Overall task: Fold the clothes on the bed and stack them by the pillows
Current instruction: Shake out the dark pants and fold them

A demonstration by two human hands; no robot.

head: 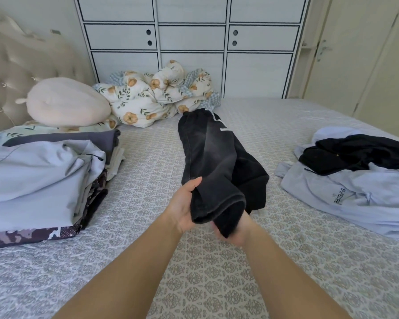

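The near end of a pair of black trousers (pixel 213 162) is held between both hands at the middle of the bed. The left hand (pixel 184 207) is laid against the left side of the folded cuff, palm turned inward, with the thumb pressed on top of the cloth and the fingers hidden beneath it, so the cuff is pinched. The right hand (pixel 234 231) is placed under the lower cuff end, its fingers curled up around the dark fabric; most of that hand is covered by the cloth. From the grip, the trousers are stretched away toward the far side, lying lengthwise on the patterned grey bedspread (pixel 217 284), with the waistband at the far end, close to a crumpled floral duvet (pixel 157 97). A second leg is seen bunched just right of the held one.

To the left, a stack of folded clothes (pixel 39 180) is set near a pale round pillow (pixel 67 102) and a tufted headboard (pixel 14 72), well apart from the hands. To the right, an unfolded heap is left on the bed: a black garment (pixel 355 153) lying over a light blue garment (pixel 346 194) with printed lettering. A white wardrobe (pixel 191 38) is seen beyond the bed.
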